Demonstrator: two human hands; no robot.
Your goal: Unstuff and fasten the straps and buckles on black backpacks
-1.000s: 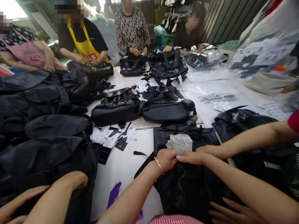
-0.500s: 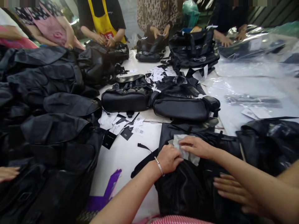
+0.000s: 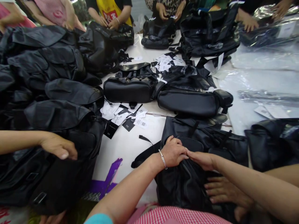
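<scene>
A black backpack [image 3: 179, 189] lies right in front of me on the white table. My left hand [image 3: 174, 152], with a silver bangle at the wrist, is closed on its upper part, fingers curled down. My right hand [image 3: 202, 159] meets it there, fingertips pressed together against the left fingers and the bag. What lies between the fingertips is hidden. Just below my right forearm, another person's hand [image 3: 224, 189] rests flat on the same bag.
Piled black bags [image 3: 46, 62] fill the left side, where another person's hand [image 3: 59, 146] reaches in. Ahead are two black bags [image 3: 187, 102], scattered tags [image 3: 119, 118] and purple tape [image 3: 109, 177]. Clear plastic sheets [image 3: 263, 77] cover the right. Several people work across the table.
The crumpled grey-white paper under my hands is out of sight. My right hand has come down against my left. At left, another person's arm has reached in over the bags.
</scene>
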